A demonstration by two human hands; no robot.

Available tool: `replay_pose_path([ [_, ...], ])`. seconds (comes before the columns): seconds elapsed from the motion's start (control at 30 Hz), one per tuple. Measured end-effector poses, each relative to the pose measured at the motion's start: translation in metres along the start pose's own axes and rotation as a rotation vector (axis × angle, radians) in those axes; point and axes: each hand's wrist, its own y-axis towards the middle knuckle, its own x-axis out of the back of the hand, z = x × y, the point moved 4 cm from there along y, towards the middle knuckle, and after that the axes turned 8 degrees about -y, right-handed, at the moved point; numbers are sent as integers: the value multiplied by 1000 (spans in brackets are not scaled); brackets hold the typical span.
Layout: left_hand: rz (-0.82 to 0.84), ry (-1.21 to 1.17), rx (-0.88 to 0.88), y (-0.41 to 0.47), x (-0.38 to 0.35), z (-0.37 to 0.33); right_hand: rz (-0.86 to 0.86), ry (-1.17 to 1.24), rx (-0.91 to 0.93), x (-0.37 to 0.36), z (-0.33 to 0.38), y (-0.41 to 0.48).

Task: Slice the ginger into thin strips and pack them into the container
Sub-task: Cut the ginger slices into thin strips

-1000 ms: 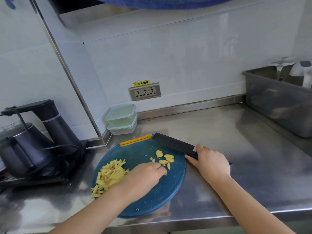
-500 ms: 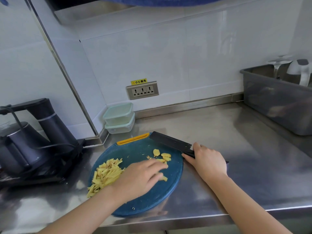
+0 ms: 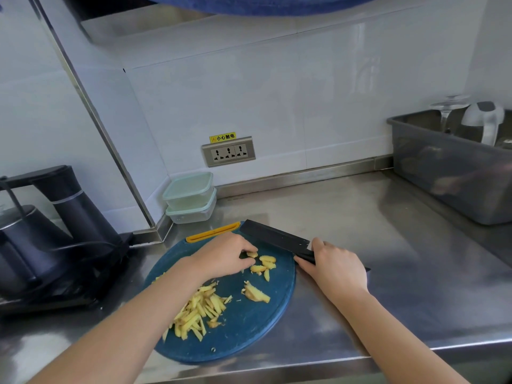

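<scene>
Left hand [image 3: 221, 256] advanced, pinching ginger slices [image 3: 266, 262]; right hand [image 3: 335, 268] grips knife [image 3: 274, 237]; steel counter [image 3: 388, 245].

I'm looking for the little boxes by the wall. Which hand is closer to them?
Left. The left hand is over the board, in front of the stacked containers; the right hand, gripping the knife, is farther right.

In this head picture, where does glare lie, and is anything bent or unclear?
Head view: soft light, with pale glare patches on the steel counter, brightest near its front edge. Head view: the wide lens bows the wall's metal strip. Head view: the ginger strips look sharp; things inside the grey bin are hazy behind its wall.
</scene>
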Motion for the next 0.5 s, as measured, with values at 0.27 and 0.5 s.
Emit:
replay_pose_path([
  [0.27, -207, -194, 117, -9, 0, -5, -2, 7, 2, 1, -1, -1],
  [0.5, -168, -693, 252, -57, -13, -23, -10, -9, 15, 0, 0, 0],
])
